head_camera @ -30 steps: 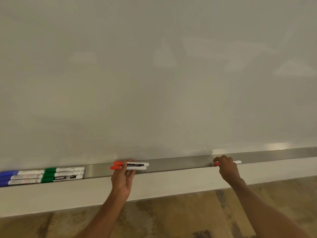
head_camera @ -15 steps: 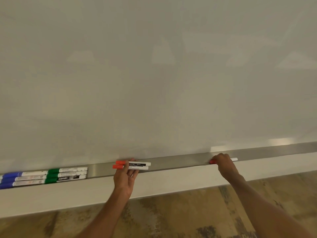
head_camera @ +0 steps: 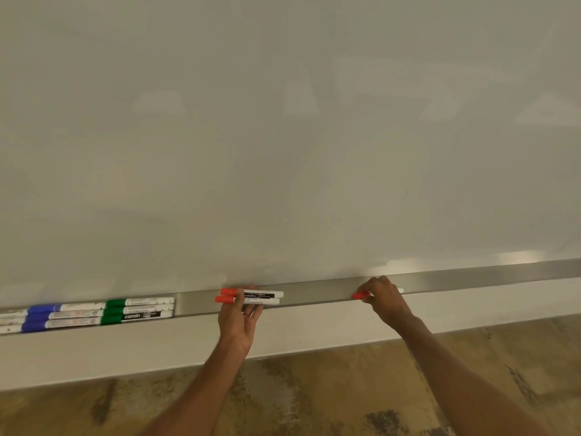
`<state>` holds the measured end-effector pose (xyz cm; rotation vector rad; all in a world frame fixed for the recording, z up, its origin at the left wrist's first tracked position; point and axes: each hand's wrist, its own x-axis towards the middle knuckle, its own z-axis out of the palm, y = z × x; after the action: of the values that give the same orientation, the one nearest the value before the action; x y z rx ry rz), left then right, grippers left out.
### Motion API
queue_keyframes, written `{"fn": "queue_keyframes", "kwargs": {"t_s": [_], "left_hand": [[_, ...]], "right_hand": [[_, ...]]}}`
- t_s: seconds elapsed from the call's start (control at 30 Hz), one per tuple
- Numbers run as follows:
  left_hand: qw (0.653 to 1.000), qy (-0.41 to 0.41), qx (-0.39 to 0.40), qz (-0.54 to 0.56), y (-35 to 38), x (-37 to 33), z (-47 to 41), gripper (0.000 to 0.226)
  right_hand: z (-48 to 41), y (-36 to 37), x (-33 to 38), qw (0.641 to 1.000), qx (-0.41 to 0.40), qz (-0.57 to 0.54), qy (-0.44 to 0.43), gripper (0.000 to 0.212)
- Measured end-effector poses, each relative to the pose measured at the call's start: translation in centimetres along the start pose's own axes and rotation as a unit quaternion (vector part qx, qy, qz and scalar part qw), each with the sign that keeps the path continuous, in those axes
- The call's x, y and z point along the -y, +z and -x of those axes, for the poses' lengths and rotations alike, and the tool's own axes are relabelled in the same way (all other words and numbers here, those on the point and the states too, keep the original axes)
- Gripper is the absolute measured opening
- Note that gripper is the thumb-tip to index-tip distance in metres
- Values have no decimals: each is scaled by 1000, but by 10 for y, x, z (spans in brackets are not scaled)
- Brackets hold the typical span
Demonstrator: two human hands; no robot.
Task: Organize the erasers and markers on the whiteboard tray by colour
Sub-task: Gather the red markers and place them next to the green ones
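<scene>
Two red-capped markers [head_camera: 264,297] lie side by side on the steel whiteboard tray [head_camera: 314,294], and my left hand [head_camera: 239,322] rests on them with fingers spread over their barrels. Further right, my right hand [head_camera: 385,298] is closed around a third red-capped marker [head_camera: 360,295]; its red cap pokes out on the left and its white end on the right. At the tray's left lie three green-capped markers [head_camera: 138,308] in a stack and, beyond them, three blue-capped markers [head_camera: 59,316]. No eraser is in view.
The blank whiteboard [head_camera: 283,136] fills the upper view. A white ledge [head_camera: 157,347] runs below the tray, with a mottled brown floor [head_camera: 345,398] under it. The tray stretches on to the right past my right hand.
My right hand has slid its red marker leftward along the tray towards the pair. My left hand has stayed on the two red markers.
</scene>
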<state>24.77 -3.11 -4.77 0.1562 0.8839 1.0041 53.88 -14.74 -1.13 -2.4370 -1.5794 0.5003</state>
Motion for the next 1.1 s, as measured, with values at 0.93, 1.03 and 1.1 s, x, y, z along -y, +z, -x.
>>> {"fn": "queue_keyframes", "kwargs": {"t_s": [0.93, 1.03, 1.1], "left_hand": [[999, 5, 2, -44, -30, -33, 14, 33], [999, 9, 8, -52, -31, -38, 14, 29], [998, 10, -6, -61, -30, -42, 13, 27]], "right_hand": [[-30, 59, 252, 967, 67, -134, -207, 21], [-29, 64, 261, 966, 54, -61, -247, 20], [-28, 67, 266, 963, 51, -37, -262, 22]]}}
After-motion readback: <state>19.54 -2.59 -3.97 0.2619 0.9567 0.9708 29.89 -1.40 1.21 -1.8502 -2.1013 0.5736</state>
